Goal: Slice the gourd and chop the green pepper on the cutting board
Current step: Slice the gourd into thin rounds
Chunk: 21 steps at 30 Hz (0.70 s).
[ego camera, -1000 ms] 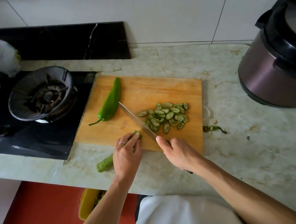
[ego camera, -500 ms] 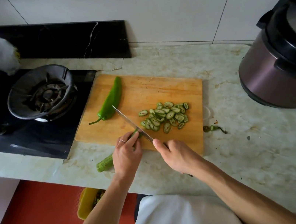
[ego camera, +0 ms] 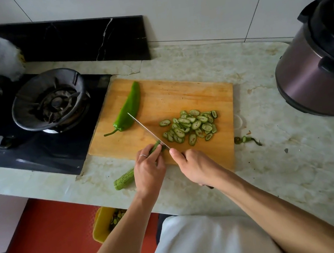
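Gourd, pinned by left hand, crosses the cutting board edge on marble counter; right hand clasps knife.

We count one cutting board, one whole green pepper, one gourd, one knife, two hands (left, right), one cooker; gourd slices overlap, exact number undeterminable.

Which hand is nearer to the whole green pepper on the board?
Left. The left hand, holding the gourd, sits just below the pepper. The right hand, gripping the knife, is further off, toward the slices.
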Available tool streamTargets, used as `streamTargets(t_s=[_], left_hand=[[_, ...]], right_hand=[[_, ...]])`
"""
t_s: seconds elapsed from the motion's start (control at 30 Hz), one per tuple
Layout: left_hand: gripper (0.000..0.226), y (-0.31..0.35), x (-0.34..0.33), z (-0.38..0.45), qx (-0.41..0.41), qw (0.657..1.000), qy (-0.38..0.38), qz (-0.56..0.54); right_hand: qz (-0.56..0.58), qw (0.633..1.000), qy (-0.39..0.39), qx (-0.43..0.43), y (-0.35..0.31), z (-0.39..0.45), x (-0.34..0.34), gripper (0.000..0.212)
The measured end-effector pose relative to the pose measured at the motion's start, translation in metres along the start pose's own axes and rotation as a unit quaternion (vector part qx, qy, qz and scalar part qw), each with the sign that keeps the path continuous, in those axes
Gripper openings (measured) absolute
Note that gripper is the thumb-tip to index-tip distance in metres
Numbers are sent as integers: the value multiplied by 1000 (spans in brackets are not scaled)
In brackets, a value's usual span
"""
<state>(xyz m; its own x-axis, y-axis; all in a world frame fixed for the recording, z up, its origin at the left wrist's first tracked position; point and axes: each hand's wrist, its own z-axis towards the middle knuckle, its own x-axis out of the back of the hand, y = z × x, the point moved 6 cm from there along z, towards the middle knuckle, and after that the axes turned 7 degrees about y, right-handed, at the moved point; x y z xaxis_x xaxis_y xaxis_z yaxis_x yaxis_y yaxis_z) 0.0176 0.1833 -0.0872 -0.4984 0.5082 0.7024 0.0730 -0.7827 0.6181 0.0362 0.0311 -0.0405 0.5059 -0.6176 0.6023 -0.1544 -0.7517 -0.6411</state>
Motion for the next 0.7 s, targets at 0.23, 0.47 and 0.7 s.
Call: streamTargets(t_s=[0.23,0.47,0.7], left_hand=[[29,2,1,2,-5,1000,-4,-2],[29,4,5,3,9,1000,-6,-2],[25,1,8,2,26,999,13,-21]], right_hand=[[8,1000,0,-18,16,-9,-1,64],[28,999,25,-5,17,0,-8,65],[81,995,34,-44,32,4,3,68]])
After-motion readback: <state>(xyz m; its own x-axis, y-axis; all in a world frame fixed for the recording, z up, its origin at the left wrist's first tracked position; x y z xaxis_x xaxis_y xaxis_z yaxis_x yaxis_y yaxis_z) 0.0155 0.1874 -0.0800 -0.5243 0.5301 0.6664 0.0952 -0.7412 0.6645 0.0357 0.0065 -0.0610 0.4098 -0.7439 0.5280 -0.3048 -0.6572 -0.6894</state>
